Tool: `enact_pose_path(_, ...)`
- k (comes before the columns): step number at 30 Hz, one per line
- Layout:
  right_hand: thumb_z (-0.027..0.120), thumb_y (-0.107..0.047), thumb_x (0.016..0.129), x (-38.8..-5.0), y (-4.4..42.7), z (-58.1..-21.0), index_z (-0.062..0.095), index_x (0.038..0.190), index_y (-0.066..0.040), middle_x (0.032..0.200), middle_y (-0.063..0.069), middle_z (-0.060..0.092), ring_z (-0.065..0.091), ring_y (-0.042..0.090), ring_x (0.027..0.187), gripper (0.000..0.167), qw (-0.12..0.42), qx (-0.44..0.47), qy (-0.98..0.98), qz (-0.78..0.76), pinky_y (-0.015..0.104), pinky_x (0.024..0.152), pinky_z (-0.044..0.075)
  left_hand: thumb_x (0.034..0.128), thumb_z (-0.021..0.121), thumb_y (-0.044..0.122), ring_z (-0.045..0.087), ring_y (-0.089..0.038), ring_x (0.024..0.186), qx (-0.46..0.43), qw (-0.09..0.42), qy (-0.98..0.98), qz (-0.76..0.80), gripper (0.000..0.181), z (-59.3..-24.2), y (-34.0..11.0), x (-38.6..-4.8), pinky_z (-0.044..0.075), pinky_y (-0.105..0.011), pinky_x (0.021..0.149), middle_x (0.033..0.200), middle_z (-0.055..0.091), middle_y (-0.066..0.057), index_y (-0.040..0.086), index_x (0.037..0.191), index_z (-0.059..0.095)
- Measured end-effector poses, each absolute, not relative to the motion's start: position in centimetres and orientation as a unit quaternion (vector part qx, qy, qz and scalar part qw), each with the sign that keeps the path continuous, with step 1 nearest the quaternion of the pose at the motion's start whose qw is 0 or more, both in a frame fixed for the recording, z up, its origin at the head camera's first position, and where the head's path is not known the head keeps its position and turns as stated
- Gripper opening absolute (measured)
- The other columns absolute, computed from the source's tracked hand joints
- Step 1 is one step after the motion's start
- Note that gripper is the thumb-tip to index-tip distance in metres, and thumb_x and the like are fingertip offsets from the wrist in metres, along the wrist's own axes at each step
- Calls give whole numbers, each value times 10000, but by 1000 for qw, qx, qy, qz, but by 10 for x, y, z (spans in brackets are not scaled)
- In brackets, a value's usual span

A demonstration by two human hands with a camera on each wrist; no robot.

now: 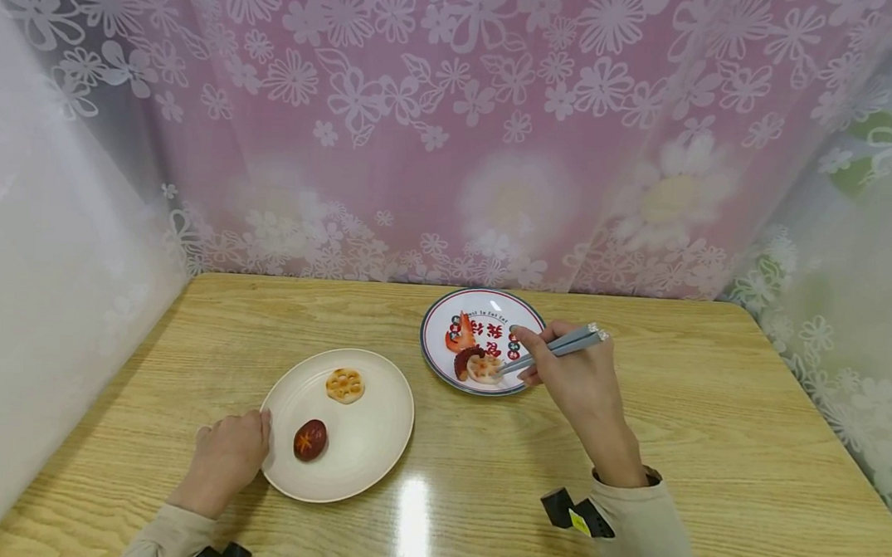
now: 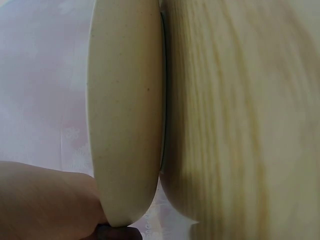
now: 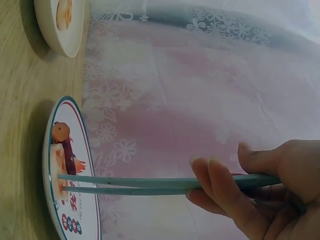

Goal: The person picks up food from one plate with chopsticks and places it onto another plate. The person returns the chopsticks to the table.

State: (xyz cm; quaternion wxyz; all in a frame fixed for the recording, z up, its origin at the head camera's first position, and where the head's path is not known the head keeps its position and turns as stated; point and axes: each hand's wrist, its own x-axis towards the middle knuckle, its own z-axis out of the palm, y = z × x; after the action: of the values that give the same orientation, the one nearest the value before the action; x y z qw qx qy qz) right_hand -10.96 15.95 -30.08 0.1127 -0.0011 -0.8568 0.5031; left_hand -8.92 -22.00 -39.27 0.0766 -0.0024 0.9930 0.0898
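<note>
My right hand holds a pair of grey-blue chopsticks. Their tips touch a lotus root slice on the printed white plate; whether they pinch it, I cannot tell. Beside that slice lie a shrimp and a dark red curled piece, perhaps an octopus tentacle. At the near left, my left hand grips the rim of a cream plate, its fingertips partly hidden. That plate carries another lotus root slice and a brown mushroom cap with a cross cut.
Both plates stand on a wood-grain table, the printed one farther back and to the right. A pink floral curtain hangs behind the far edge, with pale curtains at both sides. Small black devices sit at the wrists.
</note>
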Motion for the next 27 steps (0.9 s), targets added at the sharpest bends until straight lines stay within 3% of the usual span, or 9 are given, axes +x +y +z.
enact_pose_path(13, 710, -168, 890, -119, 157, -318, 582, 681, 10, 609, 132, 634, 663, 252, 510, 303, 146, 11, -844, 516, 280, 452, 501, 1032, 350, 144, 610, -488, 811, -4, 75, 993, 92, 366, -391, -219, -88, 430, -574, 700, 817, 617, -283, -87, 875, 585)
enact_pose_path(21, 657, -262, 935, -125, 157, -324, 574, 629, 10, 587, 96, 653, 650, 212, 493, 418, 167, 24, -863, 477, 248, 369, 356, 1033, 342, 152, 608, -492, 814, -7, 73, 993, 94, 373, -392, -220, -88, 427, -571, 701, 823, 616, -289, -82, 876, 585)
enact_pose_path(27, 652, -240, 940, -126, 157, -326, 574, 620, 16, 581, 93, 650, 640, 185, 477, 417, 181, 49, -854, 485, 240, 361, 370, 1033, 343, 157, 610, -483, 821, -6, 69, 993, 93, 375, -393, -220, -89, 425, -566, 697, 826, 620, -286, -75, 869, 588)
